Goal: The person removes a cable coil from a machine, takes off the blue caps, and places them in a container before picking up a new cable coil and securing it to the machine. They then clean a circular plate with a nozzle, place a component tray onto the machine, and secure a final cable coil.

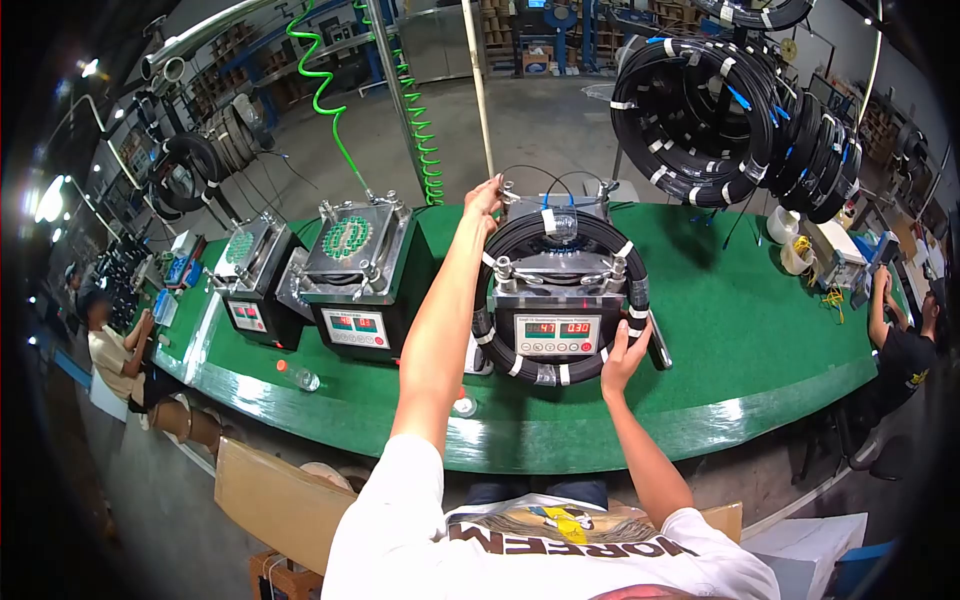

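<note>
A coil of black cable (641, 291) with white ties hangs around the front of a polishing machine (557, 340) with a lit red digital display. My right hand (624, 362) is closed on the coil's lower right side, thumb in front. My left hand (484, 200) reaches to the machine's back left corner, its fingers closed beside a metal corner knob (508, 189); what they pinch is partly hidden. Blue-ended cable leads (558, 200) arch over the machine's top. Right of the coil, a metal bar (660, 342) lies on the green bench (720, 330).
Two similar machines (358, 270) (255, 285) stand to the left. A clear bottle (298, 375) lies near the front edge. More cable coils (700, 125) hang at the back right. Green coiled hoses (325, 95) drop from above. Other people sit at both bench ends.
</note>
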The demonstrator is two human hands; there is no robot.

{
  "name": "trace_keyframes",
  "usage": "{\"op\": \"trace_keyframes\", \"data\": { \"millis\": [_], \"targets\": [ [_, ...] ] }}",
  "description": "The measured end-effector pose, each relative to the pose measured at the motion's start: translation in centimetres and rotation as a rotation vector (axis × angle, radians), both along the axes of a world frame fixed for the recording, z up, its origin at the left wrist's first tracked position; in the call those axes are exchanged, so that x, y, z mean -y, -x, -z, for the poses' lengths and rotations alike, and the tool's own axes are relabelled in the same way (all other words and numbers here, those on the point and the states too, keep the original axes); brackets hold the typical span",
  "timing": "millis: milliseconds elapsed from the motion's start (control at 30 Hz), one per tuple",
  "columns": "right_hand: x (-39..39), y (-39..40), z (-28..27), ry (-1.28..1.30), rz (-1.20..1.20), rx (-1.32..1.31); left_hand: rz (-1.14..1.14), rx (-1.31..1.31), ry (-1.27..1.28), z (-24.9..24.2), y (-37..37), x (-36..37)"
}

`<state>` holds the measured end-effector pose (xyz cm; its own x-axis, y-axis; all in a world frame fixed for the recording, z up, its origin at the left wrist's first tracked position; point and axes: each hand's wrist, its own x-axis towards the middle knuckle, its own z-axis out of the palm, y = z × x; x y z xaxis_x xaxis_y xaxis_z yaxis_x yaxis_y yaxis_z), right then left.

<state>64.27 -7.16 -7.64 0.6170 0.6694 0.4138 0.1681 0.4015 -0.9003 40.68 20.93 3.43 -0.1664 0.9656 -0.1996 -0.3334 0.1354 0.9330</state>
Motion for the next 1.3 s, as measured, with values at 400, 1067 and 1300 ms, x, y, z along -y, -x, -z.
{"op": "trace_keyframes", "data": {
  "millis": [400,1067,1300],
  "targets": [
    [0.1,0.0,-0.5,-0.043,0.013,0.038,0.092,-0.165,-0.057,-2.9,0.6,5.1],
    [0.3,-0.1,-0.2,0.035,-0.013,-0.002,-0.149,-0.38,-0.945,2.1,-0.1,22.4],
    [0.3,-0.9,0.0,0.046,-0.037,0.069,-0.432,-1.095,-0.892,1.8,0.7,24.0]
  ]
}}
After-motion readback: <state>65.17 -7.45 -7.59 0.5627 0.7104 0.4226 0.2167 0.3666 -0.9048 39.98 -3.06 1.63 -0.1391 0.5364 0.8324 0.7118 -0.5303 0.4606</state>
